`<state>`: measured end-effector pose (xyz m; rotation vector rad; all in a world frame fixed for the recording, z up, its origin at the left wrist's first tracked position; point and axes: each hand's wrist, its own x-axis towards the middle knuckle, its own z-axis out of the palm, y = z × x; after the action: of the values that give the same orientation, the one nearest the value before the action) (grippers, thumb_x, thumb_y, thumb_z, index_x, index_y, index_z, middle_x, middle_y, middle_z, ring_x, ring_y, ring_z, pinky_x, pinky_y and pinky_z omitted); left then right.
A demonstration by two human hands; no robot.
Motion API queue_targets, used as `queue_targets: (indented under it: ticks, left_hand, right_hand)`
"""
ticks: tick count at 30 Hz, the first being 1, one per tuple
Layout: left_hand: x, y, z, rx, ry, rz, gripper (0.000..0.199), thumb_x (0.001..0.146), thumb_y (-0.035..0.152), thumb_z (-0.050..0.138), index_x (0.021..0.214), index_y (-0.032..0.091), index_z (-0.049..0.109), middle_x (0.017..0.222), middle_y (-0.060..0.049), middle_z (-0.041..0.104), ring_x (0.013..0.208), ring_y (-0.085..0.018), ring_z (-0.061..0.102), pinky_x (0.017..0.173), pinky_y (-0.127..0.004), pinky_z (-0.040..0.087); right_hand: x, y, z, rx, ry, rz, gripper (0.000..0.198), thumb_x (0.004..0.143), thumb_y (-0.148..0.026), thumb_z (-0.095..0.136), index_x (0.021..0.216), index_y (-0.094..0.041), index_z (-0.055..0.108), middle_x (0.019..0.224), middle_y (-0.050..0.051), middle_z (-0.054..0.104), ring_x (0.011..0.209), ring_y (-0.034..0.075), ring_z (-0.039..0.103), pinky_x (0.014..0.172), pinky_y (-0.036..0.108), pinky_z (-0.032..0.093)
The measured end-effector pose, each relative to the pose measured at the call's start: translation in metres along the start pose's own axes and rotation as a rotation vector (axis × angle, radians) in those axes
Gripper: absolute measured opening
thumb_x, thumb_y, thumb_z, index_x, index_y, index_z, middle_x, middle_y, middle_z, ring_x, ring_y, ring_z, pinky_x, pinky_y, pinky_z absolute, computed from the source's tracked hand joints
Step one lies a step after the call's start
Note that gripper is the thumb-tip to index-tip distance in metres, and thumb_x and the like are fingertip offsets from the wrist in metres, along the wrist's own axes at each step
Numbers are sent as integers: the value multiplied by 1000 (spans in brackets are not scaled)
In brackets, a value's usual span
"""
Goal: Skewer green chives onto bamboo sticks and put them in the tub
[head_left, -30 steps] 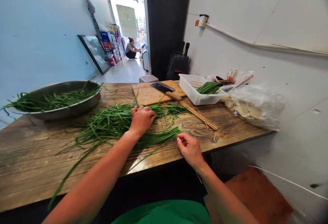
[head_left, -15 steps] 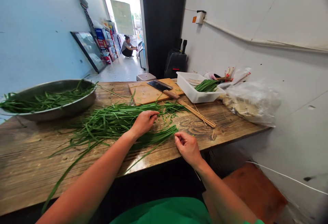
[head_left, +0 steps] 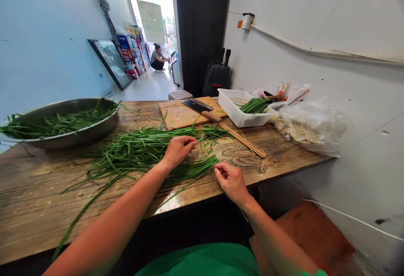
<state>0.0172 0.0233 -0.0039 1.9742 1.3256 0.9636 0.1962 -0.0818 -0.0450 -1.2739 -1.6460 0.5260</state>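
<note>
My right hand [head_left: 232, 181] is closed, its thumb and fingers pinched on a thin bamboo skewer [head_left: 244, 216] whose lower end shows below the wrist. By those fingertips lie the cut ends of a small bundle of garlic chives [head_left: 202, 166] at the table's front. My left hand [head_left: 180, 151] hovers over the chives with fingers curled together; what they hold, if anything, is hidden. Beyond it spreads a larger pile of garlic chives [head_left: 132, 147], with short cut bits to its right. Several loose bamboo skewers [head_left: 248, 140] lie to the right of the pile.
On the wooden table [head_left: 28, 208] stand a metal basin [head_left: 91, 134] of chives at left, a cutting board [head_left: 176, 115] with a cleaver [head_left: 197, 106], a white plastic tray [head_left: 244, 120] holding chives and a plastic bag [head_left: 315, 124] at right. A person [head_left: 158, 59] squats beyond the doorway.
My left hand has shifted very slightly to the right above the chives. My right hand stays almost in place, still pinched.
</note>
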Motion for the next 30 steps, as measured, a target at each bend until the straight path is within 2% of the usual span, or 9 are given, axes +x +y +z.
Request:
queue_targets:
  ticks: [6, 30]
  left_hand:
    - [2, -1, 1, -20, -37, -18, 25, 72, 36, 49, 67, 15, 62, 59, 1, 61, 50, -9, 53, 50, -19, 40]
    - [2, -1, 2, -68, -76, -61, 27, 73, 36, 49, 68, 14, 62, 61, -1, 63, 49, -8, 53, 49, -18, 40]
  right_hand:
    - [0, 1, 0, -4, -2, -6, 18, 79, -22, 46, 82, -15, 62, 62, 0, 59, 47, 9, 49, 44, 19, 38]
    - [1, 2, 1, 14, -2, -12, 19, 78, -23, 47, 81, -16, 64, 64, 1, 62, 50, 10, 52, 49, 20, 42]
